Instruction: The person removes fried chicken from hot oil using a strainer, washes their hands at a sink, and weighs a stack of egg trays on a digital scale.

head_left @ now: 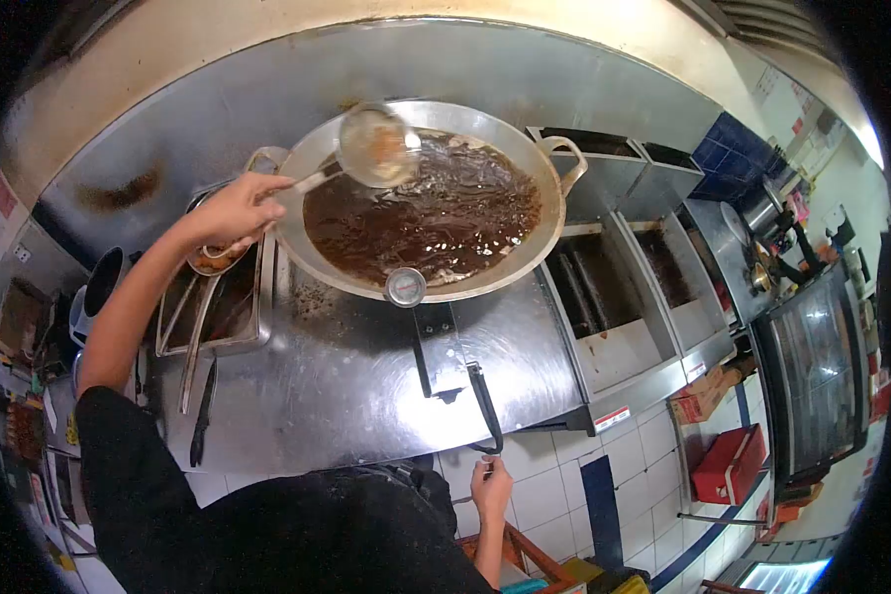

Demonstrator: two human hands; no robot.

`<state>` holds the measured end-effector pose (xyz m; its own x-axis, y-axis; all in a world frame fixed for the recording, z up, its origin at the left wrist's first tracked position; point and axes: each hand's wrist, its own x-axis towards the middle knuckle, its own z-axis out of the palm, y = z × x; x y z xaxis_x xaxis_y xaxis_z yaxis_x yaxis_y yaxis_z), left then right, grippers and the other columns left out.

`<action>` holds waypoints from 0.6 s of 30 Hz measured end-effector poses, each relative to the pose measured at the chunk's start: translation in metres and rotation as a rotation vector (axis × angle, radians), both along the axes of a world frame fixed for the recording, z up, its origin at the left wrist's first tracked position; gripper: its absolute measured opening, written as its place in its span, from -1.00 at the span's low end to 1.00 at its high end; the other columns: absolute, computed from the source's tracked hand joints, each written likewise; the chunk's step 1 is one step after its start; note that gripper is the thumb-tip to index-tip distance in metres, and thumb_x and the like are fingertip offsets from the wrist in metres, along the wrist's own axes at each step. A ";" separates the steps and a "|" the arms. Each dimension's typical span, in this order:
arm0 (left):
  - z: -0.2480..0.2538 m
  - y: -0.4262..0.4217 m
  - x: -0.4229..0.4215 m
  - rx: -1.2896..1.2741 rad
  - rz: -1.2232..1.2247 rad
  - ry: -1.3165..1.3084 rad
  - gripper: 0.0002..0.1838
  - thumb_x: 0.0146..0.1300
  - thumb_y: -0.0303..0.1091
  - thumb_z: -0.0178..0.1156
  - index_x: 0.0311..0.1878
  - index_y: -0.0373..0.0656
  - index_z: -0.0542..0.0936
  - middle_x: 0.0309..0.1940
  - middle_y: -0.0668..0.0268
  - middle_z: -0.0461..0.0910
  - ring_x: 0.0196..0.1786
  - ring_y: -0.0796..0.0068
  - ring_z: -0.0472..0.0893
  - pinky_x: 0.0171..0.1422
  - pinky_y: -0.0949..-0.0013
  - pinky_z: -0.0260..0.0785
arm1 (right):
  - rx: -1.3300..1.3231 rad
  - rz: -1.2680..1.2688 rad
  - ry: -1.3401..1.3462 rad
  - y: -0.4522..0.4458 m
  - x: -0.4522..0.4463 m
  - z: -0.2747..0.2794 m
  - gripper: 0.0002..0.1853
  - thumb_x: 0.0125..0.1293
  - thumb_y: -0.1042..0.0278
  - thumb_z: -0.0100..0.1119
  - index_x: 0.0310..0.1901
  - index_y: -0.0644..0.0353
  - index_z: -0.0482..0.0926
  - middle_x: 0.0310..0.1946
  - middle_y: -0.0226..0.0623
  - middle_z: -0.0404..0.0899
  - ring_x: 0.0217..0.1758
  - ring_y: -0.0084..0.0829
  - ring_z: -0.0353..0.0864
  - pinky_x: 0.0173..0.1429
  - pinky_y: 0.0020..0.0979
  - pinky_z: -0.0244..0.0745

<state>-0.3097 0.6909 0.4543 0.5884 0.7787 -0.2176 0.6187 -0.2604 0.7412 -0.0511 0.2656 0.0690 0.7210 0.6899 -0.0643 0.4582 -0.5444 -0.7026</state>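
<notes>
Left hand, mine: closed, fingers wrapped round the handle of one round strainer, its bowl motion-blurred, orange-brown bits within; held above the rear-left rim of the wok.

Right hand, mine: fingers curled, just off the counter's front edge, at the lower end of a black handle; whether gripping it, I cannot tell.

Wok, large, two-handled: toward the rear edge of the stainless-steel counter; contains dark brown liquid, rippled. Dial thermometer: at the wok's front rim.

Metal tray: counter's left edge; second strainer across it, handle over its front rim.

Knife, black-handled: near the counter's front-left corner.
</notes>
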 end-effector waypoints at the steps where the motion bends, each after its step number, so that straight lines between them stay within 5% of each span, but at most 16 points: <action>1: -0.005 0.012 -0.016 0.107 -0.009 0.099 -0.52 0.27 -0.51 0.01 0.29 -0.32 0.39 -0.64 0.33 0.45 -0.73 0.62 0.43 -0.73 0.47 0.20 | -0.011 0.011 -0.014 0.002 -0.001 0.001 -0.82 0.23 0.36 0.20 -0.20 0.27 0.60 -0.49 -0.12 0.64 -0.47 -0.20 0.67 -0.32 -0.26 0.52; 5: -0.029 0.041 -0.051 0.512 -0.140 0.361 -0.69 0.20 -0.53 0.05 0.03 -0.35 0.49 -0.54 0.11 0.56 -0.54 0.30 0.63 -0.53 0.25 0.42 | 0.005 0.017 -0.007 0.004 -0.003 0.000 -0.82 0.23 0.35 0.20 -0.19 0.25 0.61 -0.48 -0.11 0.65 -0.45 -0.19 0.68 -0.31 -0.24 0.53; 7: -0.012 0.015 -0.033 0.442 -0.117 0.597 -0.63 0.10 -0.54 0.09 0.04 -0.34 0.49 -0.37 -0.03 0.62 -0.29 0.00 0.64 -0.14 0.07 0.44 | -0.015 0.021 0.023 0.005 -0.006 0.007 -0.80 0.24 0.32 0.18 -0.18 0.23 0.61 -0.45 -0.08 0.66 -0.42 -0.15 0.69 -0.30 -0.21 0.53; 9: -0.050 0.048 -0.061 0.612 -0.337 0.455 -0.71 0.10 -0.56 0.08 -0.06 -0.37 0.47 -0.41 -0.01 0.61 -0.28 0.04 0.64 -0.15 0.09 0.44 | -0.029 0.007 0.003 0.003 -0.007 0.004 -0.80 0.24 0.30 0.17 -0.18 0.22 0.62 -0.44 -0.07 0.66 -0.40 -0.13 0.69 -0.28 -0.19 0.53; 11: -0.064 0.047 -0.044 0.735 -0.587 0.189 -0.70 0.16 -0.58 0.01 -0.02 -0.34 0.47 -0.56 0.03 0.57 -0.62 0.21 0.57 -0.46 0.21 0.41 | -0.050 -0.050 -0.022 -0.001 -0.007 0.002 -0.79 0.24 0.29 0.16 -0.17 0.21 0.62 -0.43 -0.06 0.66 -0.39 -0.10 0.68 -0.27 -0.17 0.53; 13: -0.012 -0.006 0.005 -0.078 -0.187 0.465 -0.44 0.23 -0.60 0.01 0.34 -0.39 0.32 -0.61 0.14 0.51 -0.63 0.39 0.54 -0.57 0.30 0.36 | -0.017 -0.059 -0.052 -0.007 -0.007 0.003 -0.78 0.23 0.28 0.16 -0.15 0.19 0.62 -0.43 -0.07 0.66 -0.38 -0.08 0.68 -0.26 -0.15 0.53; 15: -0.027 -0.003 0.012 -0.137 -0.256 0.345 -0.40 0.29 -0.62 -0.05 0.43 -0.36 0.20 -0.70 0.30 0.40 -0.77 0.63 0.35 -0.75 0.45 0.15 | -0.049 -0.130 -0.024 -0.015 -0.008 0.003 -0.77 0.23 0.26 0.17 -0.14 0.17 0.62 -0.41 -0.07 0.66 -0.38 -0.07 0.67 -0.25 -0.14 0.53; 18: -0.037 -0.005 0.028 -0.307 -0.241 0.220 -0.40 0.31 -0.58 0.01 0.42 -0.39 0.19 -0.64 0.33 0.42 -0.75 0.64 0.33 -0.73 0.49 0.16 | -0.038 -0.148 0.035 -0.024 -0.007 0.006 -0.77 0.23 0.27 0.19 -0.14 0.18 0.61 -0.41 -0.10 0.67 -0.37 -0.10 0.67 -0.25 -0.15 0.52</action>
<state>-0.2822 0.6858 0.4170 0.6590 0.5049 -0.5575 0.7190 -0.2051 0.6641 -0.0581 0.2419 0.0752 0.8113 0.5731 -0.1154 0.3469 -0.6308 -0.6941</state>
